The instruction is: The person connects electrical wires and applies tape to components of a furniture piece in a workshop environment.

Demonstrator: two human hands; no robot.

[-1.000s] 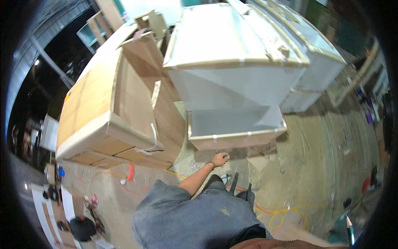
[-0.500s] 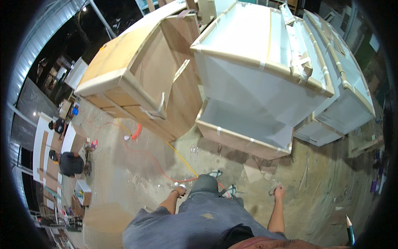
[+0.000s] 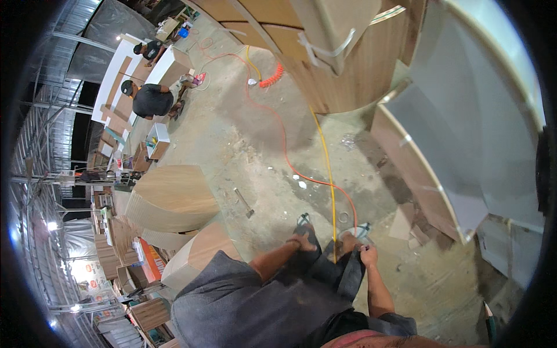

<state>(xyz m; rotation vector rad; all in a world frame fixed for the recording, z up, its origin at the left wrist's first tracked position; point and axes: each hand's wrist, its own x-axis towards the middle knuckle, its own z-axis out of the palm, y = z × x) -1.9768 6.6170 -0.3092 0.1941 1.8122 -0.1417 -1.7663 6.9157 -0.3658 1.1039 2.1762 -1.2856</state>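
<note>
Left hand [image 3: 303,243] sits low near the person's own knee, fingers curled down onto dark trouser fabric [image 3: 313,269]; can't tell if it actually grips the cloth or just rests, too blurred. Far left: two people [image 3: 148,98] in dark shirts at a long white tabletop [image 3: 116,75], well apart from the wearer. Near left: curved pale wood panels [image 3: 171,197] stacked on the floor, more wooden boxes behind them. Left of centre, a hammer [image 3: 244,203] lies on the dusty concrete floor [image 3: 243,139], apart from both hands. Centre: an orange hose [image 3: 284,153] and a yellow cable [image 3: 329,191] run from far to near across the floor, ending between the feet; sandals [image 3: 303,223] visible just beyond the left hand. Right hand [image 3: 368,255] is closed, pinching the dark trouser fabric at the right leg, just right of the yellow cable. Grey shirt [image 3: 232,301] fills the near edge. Right: small board scraps [image 3: 406,223] on the floor, then a big white cabinet [image 3: 476,127] lying tilted, and a brown wooden cabinet [image 3: 342,64] far centre-right.
</note>
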